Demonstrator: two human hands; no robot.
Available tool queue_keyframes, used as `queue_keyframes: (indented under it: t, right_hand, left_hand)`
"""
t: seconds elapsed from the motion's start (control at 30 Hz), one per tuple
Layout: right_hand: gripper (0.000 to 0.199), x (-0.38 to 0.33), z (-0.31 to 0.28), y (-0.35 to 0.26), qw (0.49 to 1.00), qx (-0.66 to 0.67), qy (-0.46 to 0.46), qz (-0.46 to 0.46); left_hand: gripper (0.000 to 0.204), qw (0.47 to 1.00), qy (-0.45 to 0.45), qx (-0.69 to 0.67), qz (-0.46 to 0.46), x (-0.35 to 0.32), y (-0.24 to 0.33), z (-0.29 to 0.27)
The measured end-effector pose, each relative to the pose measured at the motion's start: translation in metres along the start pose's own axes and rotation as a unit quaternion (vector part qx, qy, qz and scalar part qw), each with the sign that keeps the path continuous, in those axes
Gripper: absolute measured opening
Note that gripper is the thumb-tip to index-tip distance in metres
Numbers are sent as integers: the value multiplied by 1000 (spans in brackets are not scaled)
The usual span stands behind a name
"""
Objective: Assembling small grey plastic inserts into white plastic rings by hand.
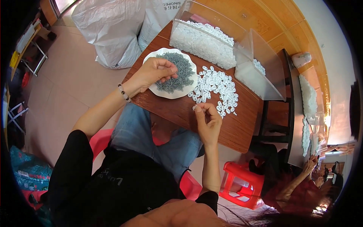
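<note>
My left hand (pixel 158 72) is closed in a pinch above a white scalloped plate (pixel 151 56). On that plate lies a heap of small grey screw-like pieces (pixel 176 85). Whatever is between the left fingertips is too small to make out. My right hand (pixel 208 123) pinches a small white plastic piece (pixel 194 108) between thumb and forefinger, over the near part of the brown wooden table (pixel 242 132). Just beyond it is a loose pile of white oval plastic pieces with holes (pixel 217 87), spread to the right of the plate.
Clear bins of white parts (pixel 202 43) stand along the table's far edge. Large white sacks (pixel 113 34) sit on the floor at far left. A red plastic stool (pixel 242 183) is at right, near another person's arm (pixel 293 185) at a dark table.
</note>
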State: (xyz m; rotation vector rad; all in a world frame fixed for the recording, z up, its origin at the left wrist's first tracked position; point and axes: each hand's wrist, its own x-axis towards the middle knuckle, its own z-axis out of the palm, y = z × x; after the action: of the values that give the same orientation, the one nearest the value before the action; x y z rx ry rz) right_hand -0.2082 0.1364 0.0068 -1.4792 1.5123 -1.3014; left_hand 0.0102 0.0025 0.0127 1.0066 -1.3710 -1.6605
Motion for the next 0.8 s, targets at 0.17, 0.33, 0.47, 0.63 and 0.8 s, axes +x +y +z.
queue_keyframes:
  t: [0.17,0.33,0.47,0.63,0.8]
  right_hand:
    - [11,13,14,-5,1000,26,-9,-7]
    - [16,24,23,-17,998,13,-34,-43]
    - [15,25,36,-22,998,56,-36,-14]
    - [16,29,42,-24,965,242,-56,84]
    - [19,30,46,-20,958,269,-50,84]
  left_hand:
    - [21,997,-7,-69,-21,-12,-4,13]
    - [20,998,-4,-41,53,-27,4,30]
    - [19,995,7,-49,85,-36,3,38]
    - [18,984,45,-39,169,-44,-3,46]
    - [15,958,82,82,261,-50,-4,47]
